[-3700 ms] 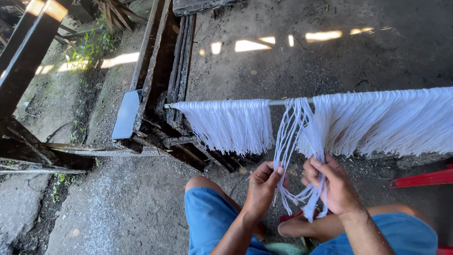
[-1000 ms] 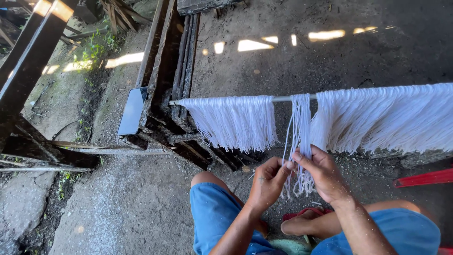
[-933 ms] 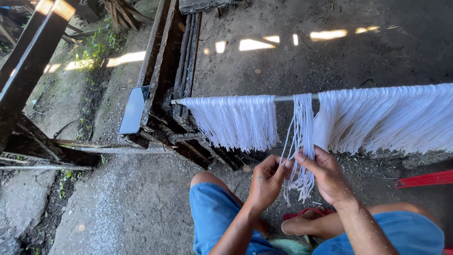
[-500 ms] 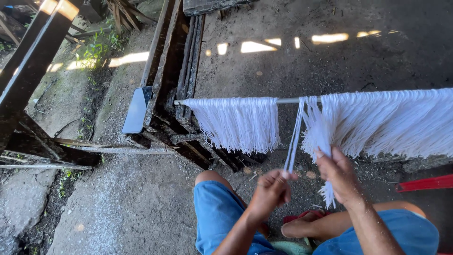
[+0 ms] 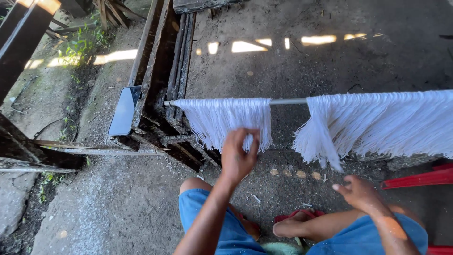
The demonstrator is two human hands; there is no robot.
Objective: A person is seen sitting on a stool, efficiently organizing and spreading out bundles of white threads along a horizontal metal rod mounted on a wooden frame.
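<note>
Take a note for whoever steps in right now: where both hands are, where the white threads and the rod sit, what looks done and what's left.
Left hand: raised, fingertips at the lower edge of the left thread bunch; no closed grip visible.
Right hand: low over the right knee, open, holding nothing.
Rod: horizontal, its left end at the dark wooden frame. A bare stretch of rod separates the left bunch from the wide right bunch.
Phone: leaning on the frame, left of the rod.
Done: threads hang in two bunches, none loose in the gap.
Left: cannot tell from this view how many threads remain to sort.
</note>
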